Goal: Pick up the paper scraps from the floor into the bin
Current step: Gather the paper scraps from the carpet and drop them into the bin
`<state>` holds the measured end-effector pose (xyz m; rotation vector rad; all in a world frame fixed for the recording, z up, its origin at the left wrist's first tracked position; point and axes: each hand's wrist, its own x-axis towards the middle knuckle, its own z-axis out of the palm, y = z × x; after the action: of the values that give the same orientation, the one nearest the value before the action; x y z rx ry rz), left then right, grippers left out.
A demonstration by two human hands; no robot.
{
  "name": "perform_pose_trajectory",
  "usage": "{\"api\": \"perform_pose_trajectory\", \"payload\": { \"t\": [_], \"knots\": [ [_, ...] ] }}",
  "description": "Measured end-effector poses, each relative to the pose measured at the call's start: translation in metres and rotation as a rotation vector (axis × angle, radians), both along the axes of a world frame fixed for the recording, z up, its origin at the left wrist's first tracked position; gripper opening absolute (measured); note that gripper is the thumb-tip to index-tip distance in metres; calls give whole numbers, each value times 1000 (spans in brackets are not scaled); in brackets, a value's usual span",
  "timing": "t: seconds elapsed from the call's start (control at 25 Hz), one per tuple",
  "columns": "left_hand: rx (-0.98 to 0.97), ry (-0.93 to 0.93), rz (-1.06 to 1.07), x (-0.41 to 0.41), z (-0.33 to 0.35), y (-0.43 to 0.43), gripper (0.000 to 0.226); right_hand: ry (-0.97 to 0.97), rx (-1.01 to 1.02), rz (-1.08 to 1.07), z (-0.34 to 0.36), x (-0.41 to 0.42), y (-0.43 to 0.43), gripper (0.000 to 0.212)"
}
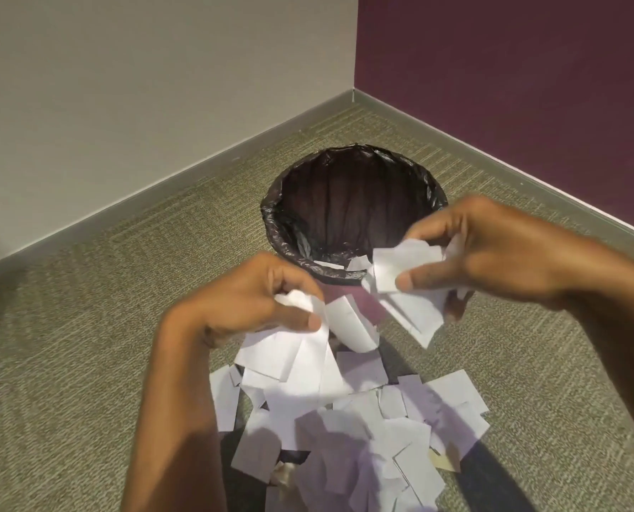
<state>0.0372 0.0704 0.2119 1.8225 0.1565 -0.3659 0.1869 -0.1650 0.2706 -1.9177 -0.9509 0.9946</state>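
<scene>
A round bin (275,212) lined with a black plastic bag stands on the carpet near the room corner; a few white scraps lie inside at its near rim. My left hand (249,297) is closed on a bunch of white paper scraps (300,349) just in front of the bin's near rim. My right hand (493,249) pinches another bunch of scraps (404,286) over the bin's near right edge. A heap of white and pale scraps (363,430) covers the floor below my hands.
Grey-green carpet (86,345) spreads around the bin. A beige wall (141,86) with a grey skirting board runs along the left, a purple wall (511,68) along the right; they meet in the corner behind the bin.
</scene>
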Motion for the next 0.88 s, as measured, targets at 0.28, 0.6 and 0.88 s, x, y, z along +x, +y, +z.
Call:
{"api": "perform_pose_trajectory", "payload": {
  "t": [0.28,0.6,0.88],
  "knots": [
    [240,-213,419,59,37,22,17,-42,109,-452,-4,52,36,22],
    [457,-243,699,144,10,21,17,-111,4,-587,-39,80,78,24],
    [390,-322,667,141,3,7,14,-69,49,-576,-58,76,86,54]
  ]
}}
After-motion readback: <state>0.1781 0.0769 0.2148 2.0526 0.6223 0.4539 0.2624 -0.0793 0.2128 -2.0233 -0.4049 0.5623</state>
